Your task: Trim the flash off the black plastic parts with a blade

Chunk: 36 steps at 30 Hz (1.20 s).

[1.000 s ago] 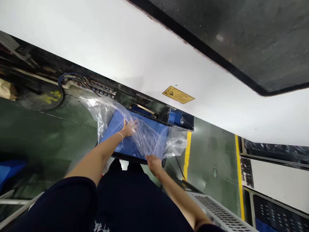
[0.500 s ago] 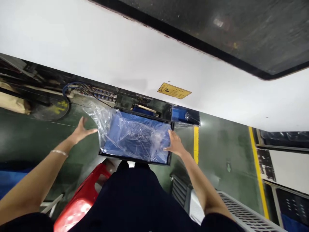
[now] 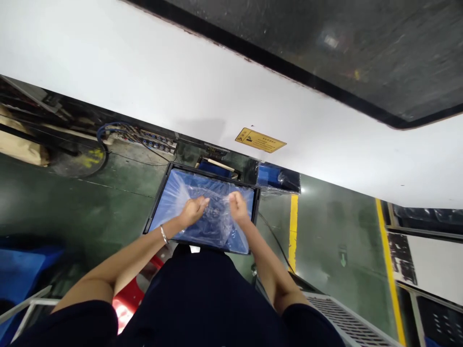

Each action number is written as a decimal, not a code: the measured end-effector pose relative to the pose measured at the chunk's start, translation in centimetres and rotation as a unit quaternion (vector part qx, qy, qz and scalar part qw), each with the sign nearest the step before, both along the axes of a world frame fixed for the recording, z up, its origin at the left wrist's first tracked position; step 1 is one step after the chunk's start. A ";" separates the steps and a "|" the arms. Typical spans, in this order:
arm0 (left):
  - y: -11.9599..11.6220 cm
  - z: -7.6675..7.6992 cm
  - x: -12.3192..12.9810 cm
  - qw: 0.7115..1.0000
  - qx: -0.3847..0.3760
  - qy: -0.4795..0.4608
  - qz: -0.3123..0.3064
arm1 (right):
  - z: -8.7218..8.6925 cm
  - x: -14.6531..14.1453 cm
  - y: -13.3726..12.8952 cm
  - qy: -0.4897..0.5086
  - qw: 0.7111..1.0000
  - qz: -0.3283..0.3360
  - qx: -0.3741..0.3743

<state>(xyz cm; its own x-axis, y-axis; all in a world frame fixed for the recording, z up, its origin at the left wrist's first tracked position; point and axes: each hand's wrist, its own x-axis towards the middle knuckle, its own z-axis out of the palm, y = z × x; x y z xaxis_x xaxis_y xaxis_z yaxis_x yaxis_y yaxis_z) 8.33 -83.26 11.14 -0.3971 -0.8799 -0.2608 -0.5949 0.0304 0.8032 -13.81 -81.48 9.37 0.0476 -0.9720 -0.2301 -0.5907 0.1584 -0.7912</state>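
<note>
Over the black-framed tray (image 3: 159, 200) on the green floor (image 3: 72, 193), both hands meet at the middle of the clear plastic bag (image 3: 217, 219) w/ blue contents. Left hand (image 3: 193, 210) & right hand (image 3: 237, 205): fingers curled, pinching the film. Risk: thin film could tear or slip if tugged apart unevenly.
</note>
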 end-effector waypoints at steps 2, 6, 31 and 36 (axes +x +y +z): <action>-0.2 0.7 -1.3 1.000 0.000 0.010 0.009 | 1.3 -0.5 -0.2 -0.040 0.999 -0.027 -0.018; -1.3 0.8 -4.2 0.998 0.037 0.049 0.007 | 1.2 0.5 -1.9 -0.122 0.992 -0.030 -0.018; -3.8 -1.2 -8.8 0.948 0.090 0.185 0.243 | -5.3 4.0 -4.2 -0.277 0.934 0.077 0.212; -5.9 -1.5 -5.6 0.961 0.158 0.190 0.125 | -5.5 3.1 -3.4 -0.285 0.923 0.106 0.235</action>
